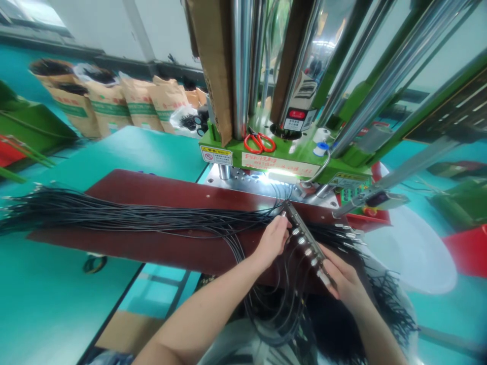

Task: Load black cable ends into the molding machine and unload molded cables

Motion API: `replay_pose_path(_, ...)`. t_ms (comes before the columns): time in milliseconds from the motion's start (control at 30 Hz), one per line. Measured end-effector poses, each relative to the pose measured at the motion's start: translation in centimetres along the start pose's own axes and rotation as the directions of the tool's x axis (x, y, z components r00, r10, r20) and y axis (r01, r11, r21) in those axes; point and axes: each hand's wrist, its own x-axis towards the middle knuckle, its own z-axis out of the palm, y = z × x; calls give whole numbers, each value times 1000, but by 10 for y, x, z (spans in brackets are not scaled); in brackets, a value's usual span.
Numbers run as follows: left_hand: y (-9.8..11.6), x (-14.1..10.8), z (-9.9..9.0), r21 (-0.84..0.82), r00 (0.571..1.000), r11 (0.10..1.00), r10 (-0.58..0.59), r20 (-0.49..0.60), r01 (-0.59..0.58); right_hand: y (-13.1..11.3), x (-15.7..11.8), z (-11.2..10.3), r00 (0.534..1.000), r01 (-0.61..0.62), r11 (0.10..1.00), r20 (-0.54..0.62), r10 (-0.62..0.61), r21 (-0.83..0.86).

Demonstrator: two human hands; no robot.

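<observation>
A narrow metal mould bar [307, 237] is held at a slant over the brown board, with several silvery cable connectors [302, 241] seated along its length. Around the bar's near end, the fingers of my right hand [344, 276] are closed. My left hand [273, 235] pinches a silvery connector [283, 214] at the bar's far end; its fingertips partly hide the connector. Thin black cables [283, 304] hang from the bar in loops toward my lap. Behind my left hand, a long bundle of black cables [152, 218] lies across the brown board [182, 253].
A green press machine [236, 147] with steel columns stands straight ahead. Red-handled scissors [259, 143] and a small spool [321, 148] rest on it. Paper sacks [110, 109] stand at the back left. A white round tub [418, 253] is at the right.
</observation>
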Motion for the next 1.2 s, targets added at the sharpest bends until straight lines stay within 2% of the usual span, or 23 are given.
replay_pose_path(133,1,0,-2,53,995,999,-14,94,9,-3,0,-2,1000,9,999,-1,-8,42)
replay_pose_path(300,-1,1,-3,107,994,993,-68,81,59,-3,1,-4,999,1,1000,43,-2,30)
replay_pose_path(500,4,0,-4,87,989,990,-120,82,113,-4,0,-3,1000,-12,1000,18,13,-5)
replay_pose_path(900,6,0,-5,86,987,988,-135,85,128,-6,-1,-2,999,-8,999,34,10,-41)
replay_pose_path(1100,4,-1,-7,79,987,991,-118,109,109,3,3,-10,993,-43,988,105,60,-151)
replay_pose_path(1200,2,0,-9,75,990,993,-102,97,94,7,6,-15,986,25,972,167,15,-236)
